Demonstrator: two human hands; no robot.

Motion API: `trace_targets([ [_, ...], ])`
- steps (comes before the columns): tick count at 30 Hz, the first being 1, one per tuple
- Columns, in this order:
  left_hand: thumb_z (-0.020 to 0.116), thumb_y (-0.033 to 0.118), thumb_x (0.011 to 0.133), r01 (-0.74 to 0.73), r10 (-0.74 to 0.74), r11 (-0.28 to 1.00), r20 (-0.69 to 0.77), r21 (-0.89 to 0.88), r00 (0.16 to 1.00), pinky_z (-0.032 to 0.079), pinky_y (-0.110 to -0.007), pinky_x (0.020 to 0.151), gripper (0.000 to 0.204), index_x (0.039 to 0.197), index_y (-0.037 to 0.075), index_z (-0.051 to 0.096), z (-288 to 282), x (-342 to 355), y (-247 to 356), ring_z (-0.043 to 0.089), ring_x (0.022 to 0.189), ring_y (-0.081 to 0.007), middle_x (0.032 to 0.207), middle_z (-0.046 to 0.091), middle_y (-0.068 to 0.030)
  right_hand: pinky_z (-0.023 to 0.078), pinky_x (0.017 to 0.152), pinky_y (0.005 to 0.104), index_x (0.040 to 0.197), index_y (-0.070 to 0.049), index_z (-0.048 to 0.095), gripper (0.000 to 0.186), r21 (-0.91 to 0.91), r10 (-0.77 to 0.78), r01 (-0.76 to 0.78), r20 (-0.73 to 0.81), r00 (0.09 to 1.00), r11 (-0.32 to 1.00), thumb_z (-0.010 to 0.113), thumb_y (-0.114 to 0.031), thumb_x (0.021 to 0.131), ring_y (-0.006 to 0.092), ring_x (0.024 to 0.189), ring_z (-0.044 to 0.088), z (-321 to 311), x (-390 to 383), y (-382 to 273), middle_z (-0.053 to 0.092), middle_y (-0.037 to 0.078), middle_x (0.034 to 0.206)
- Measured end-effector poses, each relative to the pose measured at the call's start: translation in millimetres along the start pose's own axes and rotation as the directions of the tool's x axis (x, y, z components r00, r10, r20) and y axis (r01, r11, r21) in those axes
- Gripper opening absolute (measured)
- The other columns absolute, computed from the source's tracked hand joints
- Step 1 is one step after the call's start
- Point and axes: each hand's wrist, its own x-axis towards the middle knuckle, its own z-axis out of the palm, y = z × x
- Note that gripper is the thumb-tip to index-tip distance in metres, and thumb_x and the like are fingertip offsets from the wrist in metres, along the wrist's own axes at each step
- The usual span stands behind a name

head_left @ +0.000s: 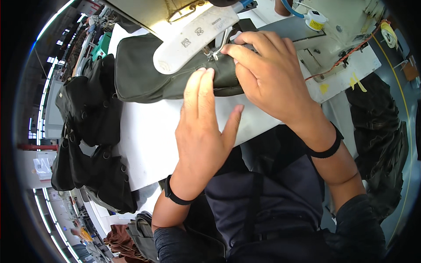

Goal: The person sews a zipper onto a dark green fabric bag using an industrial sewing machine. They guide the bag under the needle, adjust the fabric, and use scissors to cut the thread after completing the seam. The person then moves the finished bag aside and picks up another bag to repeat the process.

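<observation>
Left hand (199,136) touches dark bag (144,74), fingers and thumb apart; can't tell if right hand (278,79) clamps.

Sewing machine (193,41): upper body cut off by the top edge; stitching point beneath the presser foot (210,54) too small to resolve. Right hand (278,81): covers part of the dark leather piece (138,65); its fingertip contact is unclear. Left hand (199,136): fingertips conceal a strip of the same piece, which hides the bench (147,144) below. Brown cylinder (283,7): truncated above. Brown leather pieces (122,241): partly cropped below. Distant person (82,234): blurred.
</observation>
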Motion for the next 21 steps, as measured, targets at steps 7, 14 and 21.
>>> trace_targets([
  [7, 0.093, 0.017, 0.078, -0.113, 0.111, 0.993, -0.156, -0.01, 0.982, 0.051, -0.047, 0.105, 0.079, 0.142, -0.001, 0.052, 14.9, 14.5, -28.7, 0.059, 0.129, -0.043, 0.141, 0.058, -0.0249, 0.044, 0.098, 0.043, 0.11, -0.008, 0.078, 0.029, 0.041, 0.006, -0.006, -0.014, 1.0, 0.999, 0.071, -0.012, 0.082, 0.0262, 0.118, 0.059, -6.1, -8.5, -11.4, 0.068, 0.008, 0.119],
  [14, 0.074, -0.008, 0.075, -0.13, 0.103, 0.982, -0.193, -0.135, 0.976, 0.046, -0.045, 0.111, 0.06, 0.131, 0.002, 0.056, 27.0, 27.1, -48.9, 0.059, 0.128, -0.0398, 0.136, 0.06, -0.0218, 0.043, 0.097, 0.0444, 0.108, -0.008, 0.077, 0.027, 0.078, -0.011, 0.014, -0.049, 0.999, 0.997, 0.073, -0.012, 0.081, 0.0272, 0.118, 0.059, -3.6, -10.2, -11.4, 0.067, 0.006, 0.117],
  [21, 0.07, -0.005, 0.079, -0.112, 0.119, 0.993, -0.215, 0.046, 0.969, 0.05, -0.043, 0.105, 0.057, 0.134, 0.005, 0.063, 20.0, 19.7, -44.8, 0.061, 0.124, -0.0381, 0.138, 0.066, -0.0182, 0.044, 0.096, 0.0445, 0.107, -0.01, 0.076, 0.024, 0.092, -0.015, 0.022, -0.078, 0.997, 0.995, 0.074, -0.014, 0.083, 0.027, 0.117, 0.059, -2.5, -8.4, -2.0, 0.065, 0.005, 0.112],
])
